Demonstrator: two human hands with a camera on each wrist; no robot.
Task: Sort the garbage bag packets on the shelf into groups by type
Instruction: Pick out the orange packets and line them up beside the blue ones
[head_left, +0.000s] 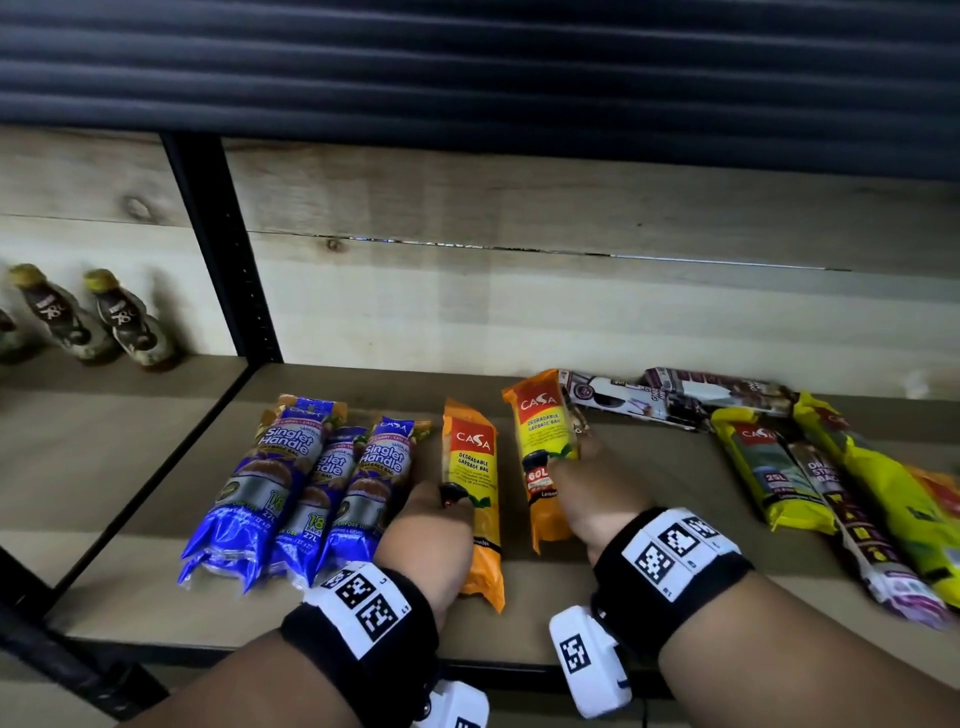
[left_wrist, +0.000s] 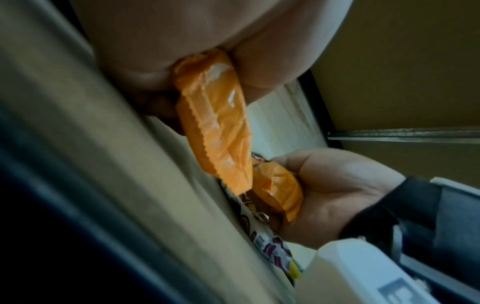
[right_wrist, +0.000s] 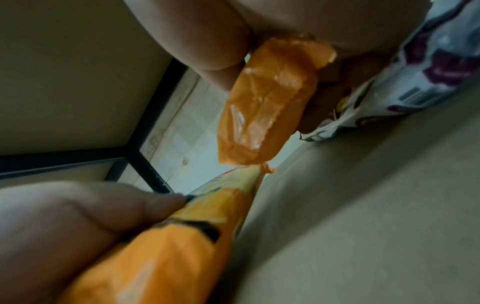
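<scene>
Two orange CASA degradable packets lie side by side mid-shelf. My left hand grips the left orange packet from its left side; the left wrist view shows that packet pinched between thumb and fingers. My right hand grips the right orange packet, whose far end is tilted up; the right wrist view shows it held between thumb and fingers. Three blue Singlet Handle packets lie together just left of my left hand.
White-and-maroon packets lie at the back right. Yellow packets and a maroon drawstring packet lie jumbled at the right. A black upright post divides off the left bay, where bottles stand. The shelf board has a near edge below my wrists.
</scene>
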